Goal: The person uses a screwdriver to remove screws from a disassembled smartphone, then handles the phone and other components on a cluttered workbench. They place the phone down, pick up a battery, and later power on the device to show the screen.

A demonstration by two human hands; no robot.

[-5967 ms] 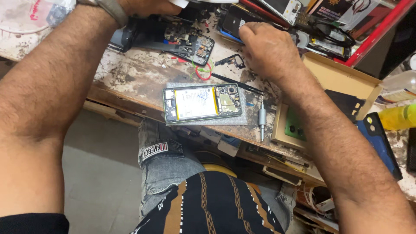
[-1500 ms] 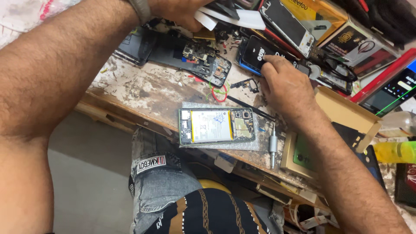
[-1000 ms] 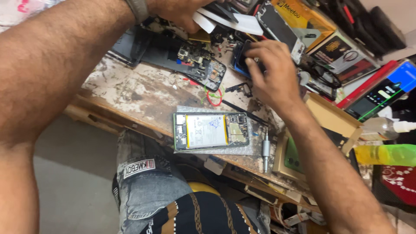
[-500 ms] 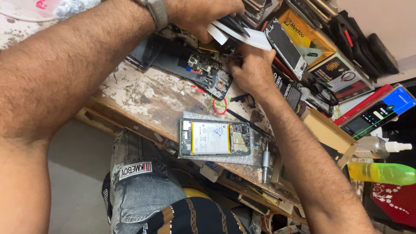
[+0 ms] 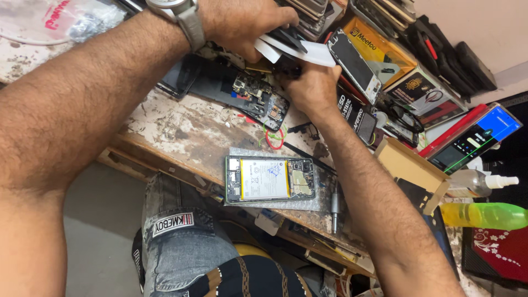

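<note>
An opened phone (image 5: 270, 179) with its white battery showing lies on a bubble-wrap sheet near the bench's front edge. My left hand (image 5: 242, 25), with a grey wristwatch, lifts flat white sheets (image 5: 300, 50) at the back of the bench. My right hand (image 5: 312, 87) reaches under those sheets, fingers curled among dark parts; what it grips is hidden. A second opened phone body (image 5: 254, 98) with bare circuit boards lies just left of my right hand.
A metal screwdriver (image 5: 334, 204) lies right of the opened phone, a red ring (image 5: 274, 137) behind it. Boxes and phones (image 5: 379, 60) crowd the back right. A cardboard box (image 5: 410, 168), a spray bottle (image 5: 484, 183) and a yellow-green bottle (image 5: 481, 215) stand at the right.
My right hand has moved from the dark phone at the right back to under the white sheets. My left hand has lifted those sheets. The view has shifted.
</note>
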